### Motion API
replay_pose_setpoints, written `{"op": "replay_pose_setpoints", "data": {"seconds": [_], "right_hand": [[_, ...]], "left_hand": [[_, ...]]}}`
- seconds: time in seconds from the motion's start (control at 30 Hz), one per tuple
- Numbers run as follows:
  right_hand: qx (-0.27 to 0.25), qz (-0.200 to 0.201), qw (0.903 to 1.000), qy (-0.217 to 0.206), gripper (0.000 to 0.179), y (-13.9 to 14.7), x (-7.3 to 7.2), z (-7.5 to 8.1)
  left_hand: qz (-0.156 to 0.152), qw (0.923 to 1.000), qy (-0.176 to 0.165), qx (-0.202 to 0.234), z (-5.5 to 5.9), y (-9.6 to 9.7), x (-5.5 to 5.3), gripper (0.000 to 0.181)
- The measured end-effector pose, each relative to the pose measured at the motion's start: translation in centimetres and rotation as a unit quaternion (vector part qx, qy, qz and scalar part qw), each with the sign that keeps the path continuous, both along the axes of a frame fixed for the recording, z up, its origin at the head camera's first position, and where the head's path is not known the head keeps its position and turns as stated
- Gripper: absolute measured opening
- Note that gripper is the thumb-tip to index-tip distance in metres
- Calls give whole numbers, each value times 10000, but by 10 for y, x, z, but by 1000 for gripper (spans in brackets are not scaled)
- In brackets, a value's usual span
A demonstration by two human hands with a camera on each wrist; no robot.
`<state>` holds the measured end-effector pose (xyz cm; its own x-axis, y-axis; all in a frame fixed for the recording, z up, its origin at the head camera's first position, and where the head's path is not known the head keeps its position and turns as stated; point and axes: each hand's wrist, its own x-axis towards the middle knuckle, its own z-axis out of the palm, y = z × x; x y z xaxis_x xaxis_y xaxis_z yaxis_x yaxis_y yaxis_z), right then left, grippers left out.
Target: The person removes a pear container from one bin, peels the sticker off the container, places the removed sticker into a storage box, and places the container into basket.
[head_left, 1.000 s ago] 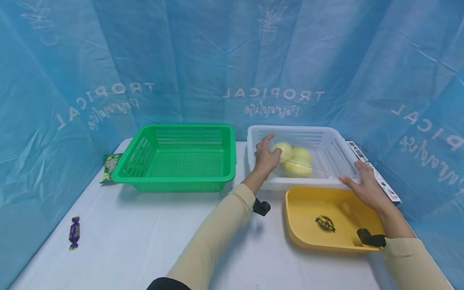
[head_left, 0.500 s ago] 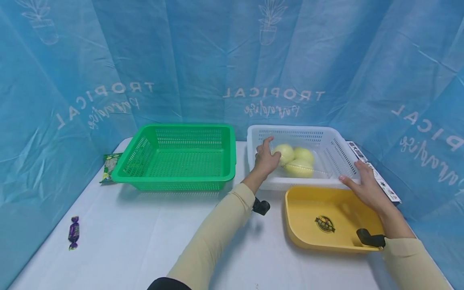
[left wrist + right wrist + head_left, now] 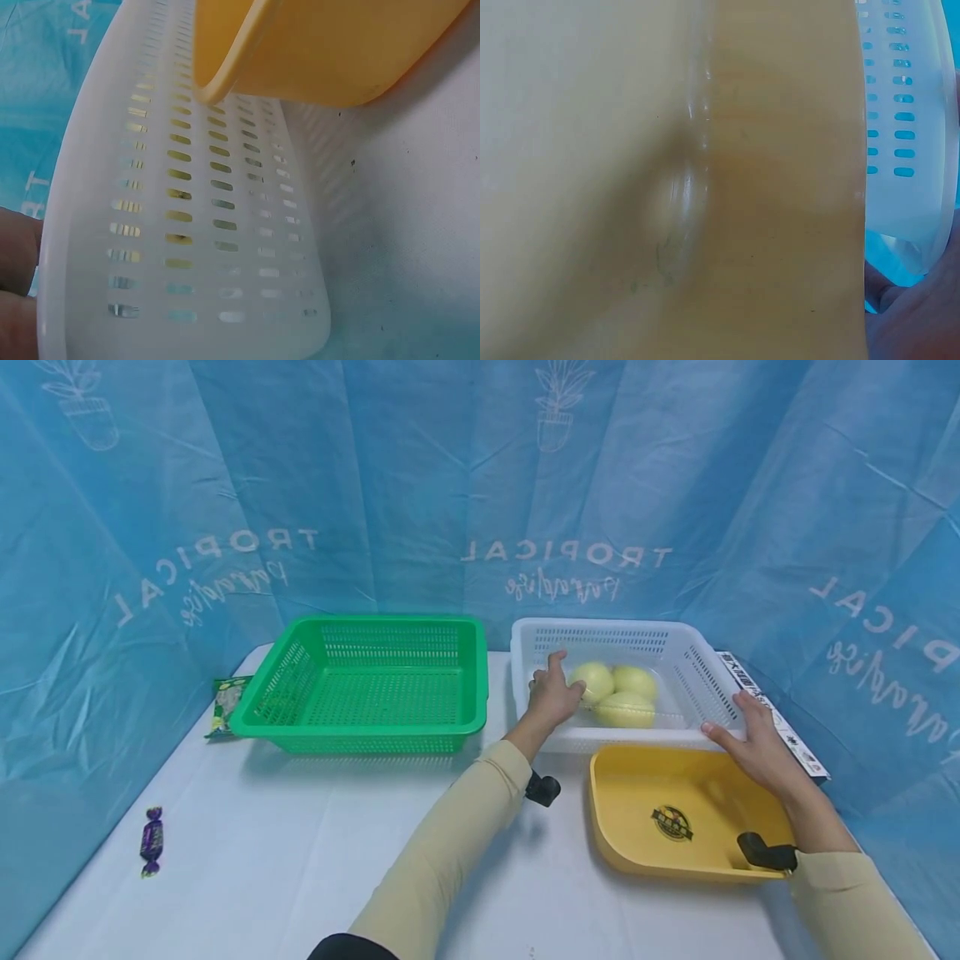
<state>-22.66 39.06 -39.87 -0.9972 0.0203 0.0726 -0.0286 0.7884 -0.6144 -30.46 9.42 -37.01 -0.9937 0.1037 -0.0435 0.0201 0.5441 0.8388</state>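
A white basket (image 3: 645, 737) stands at the back right. Inside it, a clear plastic tray (image 3: 672, 713) holds three pale yellow-green round fruits (image 3: 626, 709). My left hand (image 3: 553, 700) reaches over the basket's front left, its thumb at the tray's left edge beside the fruits, its other fingers bent and the index raised. In the left wrist view, two fingers (image 3: 15, 326) show past the basket's rim. My right hand (image 3: 762, 750) grips the basket's front right corner, thumb over the front rim and fingers along the right side.
A yellow tub (image 3: 630, 827) sits before the white basket, under my right forearm. A green basket (image 3: 367, 732) is at the back left, partly covering a green packet (image 3: 225, 708). A purple-wrapped candy (image 3: 152, 842) lies front left. A long printed box (image 3: 795, 739) leans along the right curtain.
The fruits have shifted right and towards me as the tray's left side came down flatter. My left hand sank slightly with it. My right hand and the baskets stayed put.
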Motion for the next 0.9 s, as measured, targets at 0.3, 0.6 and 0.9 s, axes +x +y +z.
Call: {"op": "replay_pose_setpoints", "data": {"seconds": [0.3,0.6,0.9], "right_hand": [[-10,12,10000,-38,90,-1,0,1],[18,13,10000,16,89,0,-1,1],[-32,75,9999,110,87,0,0,0]], "left_hand": [[-1,9991,-275,-336,4,2,3,60],[-14,9981,-387,-489,4,2,2,64],[-3,9987,-317,-393,3,2,2,65]]}}
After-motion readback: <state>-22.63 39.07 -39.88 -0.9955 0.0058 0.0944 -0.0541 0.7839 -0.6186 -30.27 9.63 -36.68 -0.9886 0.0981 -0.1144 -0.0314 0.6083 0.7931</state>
